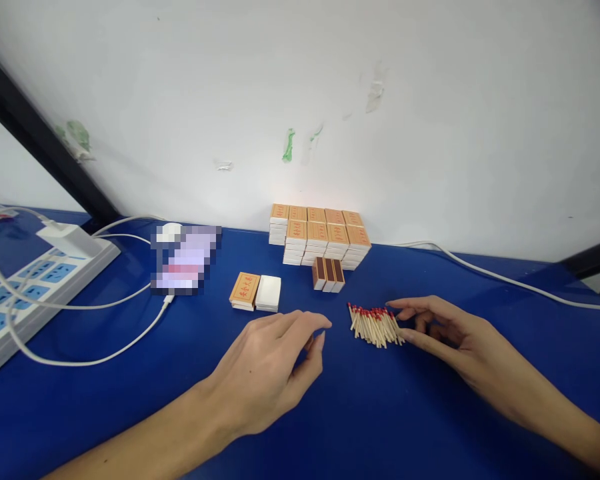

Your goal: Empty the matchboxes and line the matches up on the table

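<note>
Matches are lying bunched, seemingly for reach, three o'clock from left hand; it and right hand are gaping.

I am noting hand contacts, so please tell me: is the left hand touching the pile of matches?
Apart. The head view shows bare blue tabletop between the fingers of the left hand and the pile of matches.

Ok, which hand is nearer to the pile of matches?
Right. The right hand is at the right edge of the matches; the left hand is apart from them, to their left.
</note>
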`<state>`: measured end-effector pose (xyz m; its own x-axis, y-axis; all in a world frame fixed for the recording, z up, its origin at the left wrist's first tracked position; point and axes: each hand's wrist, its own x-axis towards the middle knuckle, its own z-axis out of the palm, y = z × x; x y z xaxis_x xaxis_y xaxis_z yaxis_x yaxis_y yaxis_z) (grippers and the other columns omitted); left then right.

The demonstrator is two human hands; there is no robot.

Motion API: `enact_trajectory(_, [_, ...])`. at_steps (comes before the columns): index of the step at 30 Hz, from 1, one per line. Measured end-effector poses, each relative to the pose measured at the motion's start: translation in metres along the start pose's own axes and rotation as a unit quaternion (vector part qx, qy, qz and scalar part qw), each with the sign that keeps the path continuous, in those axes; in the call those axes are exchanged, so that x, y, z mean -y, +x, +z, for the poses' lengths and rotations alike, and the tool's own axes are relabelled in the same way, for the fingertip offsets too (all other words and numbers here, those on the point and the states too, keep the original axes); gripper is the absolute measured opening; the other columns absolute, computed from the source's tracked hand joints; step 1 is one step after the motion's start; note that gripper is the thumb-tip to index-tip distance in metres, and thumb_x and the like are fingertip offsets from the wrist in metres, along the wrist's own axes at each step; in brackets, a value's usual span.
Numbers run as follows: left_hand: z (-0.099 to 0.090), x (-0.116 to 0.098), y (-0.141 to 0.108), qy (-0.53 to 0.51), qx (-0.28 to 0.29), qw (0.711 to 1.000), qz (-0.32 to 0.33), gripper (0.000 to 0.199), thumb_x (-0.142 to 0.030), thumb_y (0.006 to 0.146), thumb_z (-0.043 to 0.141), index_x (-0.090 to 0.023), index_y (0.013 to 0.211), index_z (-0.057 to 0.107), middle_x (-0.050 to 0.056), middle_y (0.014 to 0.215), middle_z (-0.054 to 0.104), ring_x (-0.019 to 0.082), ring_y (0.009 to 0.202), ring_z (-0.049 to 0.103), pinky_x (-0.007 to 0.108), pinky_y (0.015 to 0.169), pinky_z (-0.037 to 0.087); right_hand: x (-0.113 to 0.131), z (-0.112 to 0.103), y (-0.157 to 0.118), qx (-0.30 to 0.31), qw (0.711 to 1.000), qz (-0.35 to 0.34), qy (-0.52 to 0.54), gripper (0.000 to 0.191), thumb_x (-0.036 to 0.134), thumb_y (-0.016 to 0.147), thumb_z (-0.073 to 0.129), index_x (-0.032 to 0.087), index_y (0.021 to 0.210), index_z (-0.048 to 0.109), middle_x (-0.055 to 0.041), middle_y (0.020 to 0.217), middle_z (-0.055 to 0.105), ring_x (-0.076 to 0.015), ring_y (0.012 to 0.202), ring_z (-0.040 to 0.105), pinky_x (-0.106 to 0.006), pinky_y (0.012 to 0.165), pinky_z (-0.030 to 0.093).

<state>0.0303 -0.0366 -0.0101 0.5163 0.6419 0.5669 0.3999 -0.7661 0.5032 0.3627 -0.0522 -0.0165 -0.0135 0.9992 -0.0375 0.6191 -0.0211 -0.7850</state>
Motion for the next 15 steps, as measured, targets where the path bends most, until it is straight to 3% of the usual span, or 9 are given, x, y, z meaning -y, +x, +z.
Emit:
enact_trajectory(7, [-0.0002,0.0023,-0.0008,0.005,0.010,1.000,0.009,0.018,-0.011,0.108,0.058,-0.016,0.123,0.066,-0.004,0.081,0.063,0.012,0.061,0.053,0.027,0.061,0.051,0.0020,-0.0025,-0.0013,0.013,1.000,0.016,0.008,0.051,0.070,0.096,0.074,0.036,0.133,0.075,-0.0032,0.112,0.078,-0.0242,0.100,0.074,-0.036,0.089,0.061])
enact_trajectory(15, [-0.0001,0.0032,0.0004,0.017,0.017,1.000,0.010,0.017,-0.012,0.108,0.058,-0.017,0.121,0.067,-0.005,0.079,0.061,0.012,0.060,0.053,0.028,0.060,0.051,0.0070,-0.0042,0.0025,-0.017,0.997,-0.022,-0.067,0.047,0.070,0.100,0.067,0.038,0.133,0.075,-0.0040,0.119,0.077,-0.0260,0.102,0.072,-0.039,0.084,0.060])
